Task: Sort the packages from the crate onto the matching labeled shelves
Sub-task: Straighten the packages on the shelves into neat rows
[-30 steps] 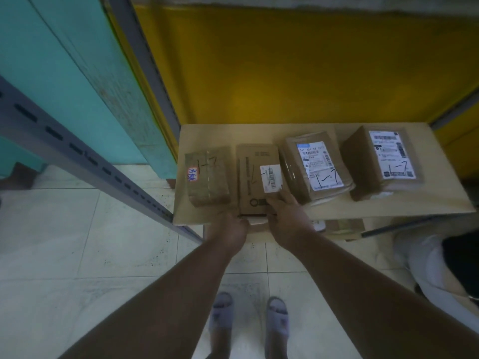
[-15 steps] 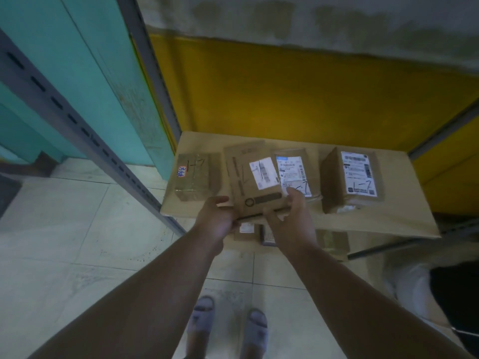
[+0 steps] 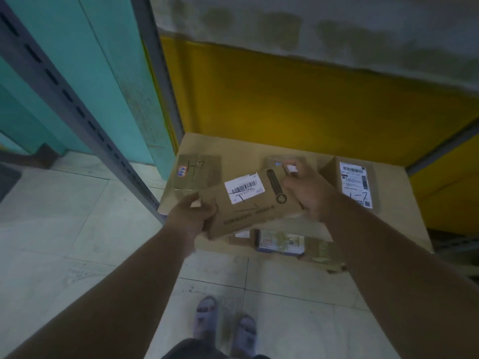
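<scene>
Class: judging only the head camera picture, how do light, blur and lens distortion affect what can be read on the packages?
Head view: dim, yellowish light; the wide lens bends the shelf post; the held box shows a readable barcode label, the left hand and right hand look slightly smeared, and the package behind is blurred.

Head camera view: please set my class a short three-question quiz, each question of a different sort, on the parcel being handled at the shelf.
1. True or false: both hands grip the cardboard box.
2. Which parcel lies nearest the left hand? A) taped parcel B) labelled box
3. Fill in: the right hand partly hides a ____ on the shelf board.

Key: 1 true; 2 A; 3 parcel.
</scene>
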`<state>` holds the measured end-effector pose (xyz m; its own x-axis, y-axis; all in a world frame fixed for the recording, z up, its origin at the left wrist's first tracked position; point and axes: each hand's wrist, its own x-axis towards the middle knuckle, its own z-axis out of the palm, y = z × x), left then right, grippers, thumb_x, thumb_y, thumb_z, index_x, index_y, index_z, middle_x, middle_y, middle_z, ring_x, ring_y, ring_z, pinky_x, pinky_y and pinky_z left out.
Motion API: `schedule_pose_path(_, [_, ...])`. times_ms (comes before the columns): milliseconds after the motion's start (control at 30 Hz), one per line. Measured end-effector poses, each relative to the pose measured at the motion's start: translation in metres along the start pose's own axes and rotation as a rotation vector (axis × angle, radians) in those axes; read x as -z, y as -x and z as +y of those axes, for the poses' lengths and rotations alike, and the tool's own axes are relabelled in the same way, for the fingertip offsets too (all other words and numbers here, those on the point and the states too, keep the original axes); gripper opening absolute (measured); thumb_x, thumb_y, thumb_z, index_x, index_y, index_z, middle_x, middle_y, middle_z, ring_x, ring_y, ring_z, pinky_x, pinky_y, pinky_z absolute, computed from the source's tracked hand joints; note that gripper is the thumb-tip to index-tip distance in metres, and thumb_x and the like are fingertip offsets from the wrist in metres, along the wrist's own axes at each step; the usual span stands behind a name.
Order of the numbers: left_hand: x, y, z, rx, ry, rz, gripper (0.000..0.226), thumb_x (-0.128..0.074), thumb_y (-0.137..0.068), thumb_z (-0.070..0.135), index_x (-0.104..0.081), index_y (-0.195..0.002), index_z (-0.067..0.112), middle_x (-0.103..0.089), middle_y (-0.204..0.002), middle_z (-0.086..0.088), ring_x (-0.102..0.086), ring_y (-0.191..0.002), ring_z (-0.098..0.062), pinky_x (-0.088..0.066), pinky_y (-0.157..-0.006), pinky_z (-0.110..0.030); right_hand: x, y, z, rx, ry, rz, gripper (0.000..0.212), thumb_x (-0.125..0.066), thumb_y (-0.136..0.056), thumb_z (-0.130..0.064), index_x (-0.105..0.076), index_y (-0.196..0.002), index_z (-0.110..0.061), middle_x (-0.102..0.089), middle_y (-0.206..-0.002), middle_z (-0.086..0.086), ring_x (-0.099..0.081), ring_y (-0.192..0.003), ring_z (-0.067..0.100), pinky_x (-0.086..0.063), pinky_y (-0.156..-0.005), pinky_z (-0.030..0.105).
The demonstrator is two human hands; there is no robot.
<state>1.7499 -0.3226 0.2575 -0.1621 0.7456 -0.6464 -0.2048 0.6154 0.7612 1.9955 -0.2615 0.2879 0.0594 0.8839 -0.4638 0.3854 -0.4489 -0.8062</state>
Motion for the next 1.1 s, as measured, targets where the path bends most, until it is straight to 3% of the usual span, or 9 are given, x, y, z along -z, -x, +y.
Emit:
schedule_pose_path(100, [-0.003,-0.006,-0.011,0.057,0.101,0.023,0.055,-0.071,-0.087,0.001,-0.053,-0.133,0.027,-0.065,-0.118,-0.015,-0.068,-0.093,-0.031,-0.059,-0.066,-0.038,-0.014,-0.017,-0.013,0.141,0.428,0.252,0.042,-0.06,-0.093,-0.027,-0.051,-0.134,-0.028,-0.059,-0.125,0.009,-0.062,-0.101,0.03,-0.056,-0.084,0.04])
schedule_pose_path(233, [-0.018,-0.007,-0.024,0.087,0.173,0.107,0.048,-0.068,-0.088,0.002,-0.05,-0.12,0.034,-0.062,-0.118,-0.012,-0.069,-0.096,-0.033,-0.063,-0.073,-0.047,-0.044,0.011,-0.006,0.326,0.911,0.387,0.037,-0.051,-0.095,-0.038,-0.058,-0.129,-0.024,-0.049,-0.139,0.009,-0.044,-0.128,0.029,-0.04,-0.105,0.043])
schedule_pose_path(333, [-0.025,-0.01,-0.028,0.108,0.174,0.165,0.044,-0.068,-0.086,0.003,-0.048,-0.118,0.025,-0.064,-0.113,-0.018,-0.071,-0.092,-0.035,-0.062,-0.062,-0.038,-0.071,0.032,0.019,0.42,0.801,0.258,0.037,-0.053,-0.096,-0.038,-0.06,-0.128,-0.022,-0.047,-0.144,0.005,-0.04,-0.132,0.025,-0.033,-0.109,0.042])
schedule_pose_path(467, [-0.029,-0.024,-0.032,0.185,0.159,0.106,0.033,-0.07,-0.086,0.011,-0.058,-0.116,0.017,-0.069,-0.102,-0.019,-0.076,-0.078,-0.031,-0.063,-0.067,-0.043,-0.094,0.024,0.062,0.334,0.656,0.019,0.036,-0.045,-0.1,-0.034,-0.057,-0.132,-0.021,-0.049,-0.146,0.003,-0.043,-0.136,0.022,-0.042,-0.11,0.047])
schedule_pose_path(600, [-0.027,-0.038,-0.03,0.16,-0.18,-0.111,0.013,-0.061,-0.093,0.014,-0.066,-0.104,0.02,-0.071,-0.102,-0.013,-0.07,-0.094,-0.026,-0.059,-0.087,-0.044,-0.093,0.002,0.074,0.219,0.64,0.014,0.037,-0.039,-0.105,-0.026,-0.054,-0.137,-0.014,-0.041,-0.153,0.009,-0.033,-0.145,0.028,-0.029,-0.119,0.045])
schedule_pose_path(733, [-0.017,-0.051,-0.029,0.009,-0.463,-0.194,0.035,-0.062,-0.088,0.034,-0.064,-0.123,0.034,-0.068,-0.114,-0.001,-0.063,-0.105,-0.025,-0.052,-0.098,-0.047,-0.102,-0.016,0.076,0.204,0.734,-0.01,0.037,-0.039,-0.105,-0.023,-0.054,-0.137,-0.015,-0.021,-0.164,0.007,-0.017,-0.152,0.028,-0.015,-0.123,0.041])
schedule_pose_path(800, [-0.016,-0.055,-0.034,-0.096,-0.576,-0.231,0.038,-0.054,-0.095,0.025,-0.058,-0.132,0.033,-0.065,-0.119,-0.001,-0.06,-0.106,-0.024,-0.05,-0.096,-0.041,-0.11,-0.023,0.075,0.194,0.699,-0.001,0.033,-0.04,-0.104,-0.02,-0.057,-0.132,-0.015,-0.018,-0.164,0.007,-0.019,-0.151,0.03,-0.016,-0.123,0.042])
schedule_pose_path(933, [-0.014,-0.06,-0.041,-0.267,-0.818,-0.203,0.038,-0.056,-0.095,0.02,-0.056,-0.133,0.02,-0.064,-0.122,-0.002,-0.062,-0.112,-0.023,-0.051,-0.092,-0.036,-0.115,-0.024,0.068,0.225,0.65,0.043,0.035,-0.04,-0.102,-0.017,-0.055,-0.134,-0.019,-0.029,-0.159,0.004,-0.032,-0.145,0.027,-0.027,-0.12,0.042])
schedule_pose_path(1100, [-0.021,-0.05,-0.035,-0.505,-0.987,-0.163,0.039,-0.06,-0.093,0.02,-0.055,-0.132,0.019,-0.059,-0.131,-0.007,-0.058,-0.118,-0.026,-0.048,-0.092,-0.033,-0.092,0.007,0.056,0.339,0.583,0.236,0.038,-0.043,-0.102,-0.013,-0.054,-0.138,-0.011,-0.049,-0.145,0.008,-0.047,-0.132,0.021,-0.034,-0.107,0.025])
